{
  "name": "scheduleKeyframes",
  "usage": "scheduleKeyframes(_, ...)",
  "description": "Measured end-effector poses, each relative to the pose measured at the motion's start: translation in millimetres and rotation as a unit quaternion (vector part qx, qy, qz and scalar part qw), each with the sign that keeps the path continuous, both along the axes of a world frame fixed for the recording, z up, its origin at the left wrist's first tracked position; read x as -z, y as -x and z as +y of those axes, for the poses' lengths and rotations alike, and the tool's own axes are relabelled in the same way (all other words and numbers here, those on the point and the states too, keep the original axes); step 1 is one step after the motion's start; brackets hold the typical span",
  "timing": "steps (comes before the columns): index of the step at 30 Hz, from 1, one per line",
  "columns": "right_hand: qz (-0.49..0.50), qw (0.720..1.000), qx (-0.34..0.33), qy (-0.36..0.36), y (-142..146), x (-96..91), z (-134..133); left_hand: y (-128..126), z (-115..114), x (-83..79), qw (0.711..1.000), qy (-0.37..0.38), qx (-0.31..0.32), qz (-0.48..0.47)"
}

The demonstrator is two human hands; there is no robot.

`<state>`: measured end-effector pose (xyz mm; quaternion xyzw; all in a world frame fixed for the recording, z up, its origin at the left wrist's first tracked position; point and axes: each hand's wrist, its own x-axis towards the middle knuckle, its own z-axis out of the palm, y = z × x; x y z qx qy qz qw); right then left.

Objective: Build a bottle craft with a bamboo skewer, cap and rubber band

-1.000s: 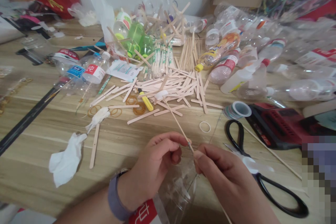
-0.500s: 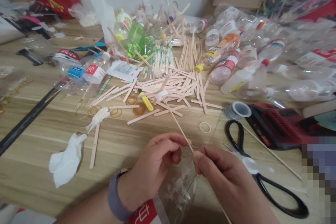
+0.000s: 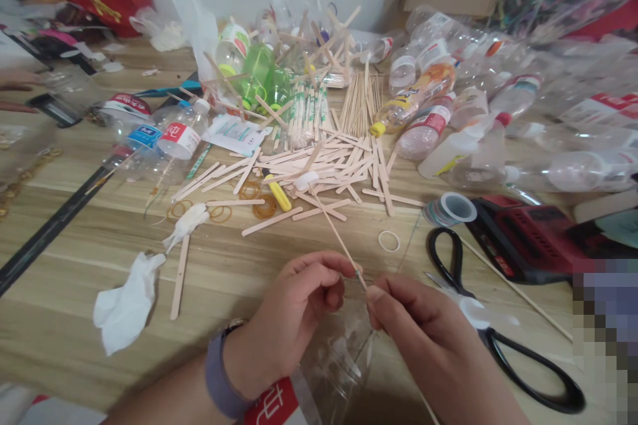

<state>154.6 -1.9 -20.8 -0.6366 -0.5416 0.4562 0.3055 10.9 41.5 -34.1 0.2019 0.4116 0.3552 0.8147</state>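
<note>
A thin wooden skewer (image 3: pixel 333 222) slants up from my right hand (image 3: pixel 413 325), whose thumb and fingers pinch it. A white bottle cap (image 3: pixel 306 180) sits at its far end. Green thread (image 3: pixel 358 273) is wound around the skewer just above the pinch. My left hand (image 3: pixel 299 312) has curled fingers, and its index fingertip touches the skewer by the thread; whether it grips a thread end is hidden. Below both hands lies a clear plastic bottle (image 3: pixel 339 365) with a red label, partly covered by my left wrist.
Black-handled scissors (image 3: pixel 451 265), a thread spool (image 3: pixel 451 209) and a red power tool (image 3: pixel 523 239) lie at right. Ahead are piled craft sticks (image 3: pixel 319 166), a yellow cutter (image 3: pixel 277 192) and many bottles (image 3: pixel 423 99). Crumpled tissue (image 3: pixel 127 302) lies left. Another person's hand (image 3: pixel 14 80) shows at the left edge.
My hands and the skewer stay almost still. Another person's hand has come in at the left edge, by the black object there, which has shifted slightly.
</note>
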Motion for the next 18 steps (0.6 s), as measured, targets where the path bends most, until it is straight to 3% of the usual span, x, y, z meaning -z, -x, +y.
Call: scheduleKeyframes(18, 0.007, 1.0, -0.005, 0.006, -0.4, 1.7, -0.8, -0.3, 0.6, 0.9, 1.0, -0.001, 0.003, 0.0)
